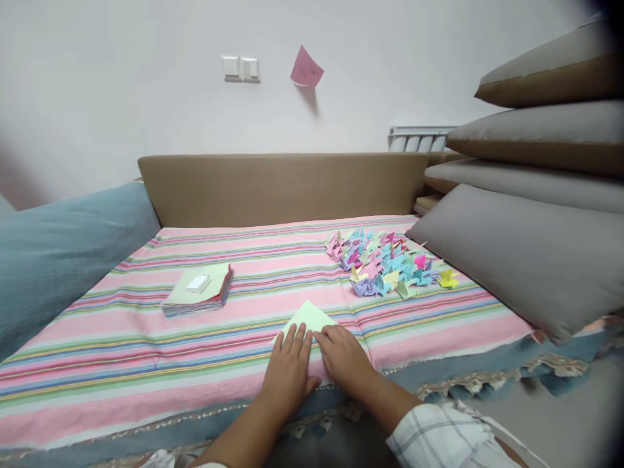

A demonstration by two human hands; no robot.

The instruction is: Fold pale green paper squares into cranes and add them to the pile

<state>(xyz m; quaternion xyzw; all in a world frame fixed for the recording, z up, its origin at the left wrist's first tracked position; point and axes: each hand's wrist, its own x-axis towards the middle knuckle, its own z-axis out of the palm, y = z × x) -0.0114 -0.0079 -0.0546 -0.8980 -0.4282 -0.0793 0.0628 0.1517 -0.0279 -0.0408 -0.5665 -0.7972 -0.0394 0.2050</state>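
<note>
A pale green sheet of origami paper (pixel 311 314), folded to a triangle with its point facing away from me, lies on the striped cloth near the front edge. My left hand (pixel 288 364) rests flat on its left part, fingers stretched out and slightly apart. On the right side of the paper, my right hand (pixel 342 356) has its fingers bent and drawn together, with the fingertips at the paper's edge; its thumb is hidden. The lower edge of the paper is covered by both hands.
A stack of coloured paper (pixel 221 300) with a small white block (pixel 198 283) on top lies to the left. Many folded paper cranes (pixel 385 263) are heaped at the right. Grey cushions (pixel 526 253) are piled on the right, and a blue armrest (pixel 78 240) is on the left.
</note>
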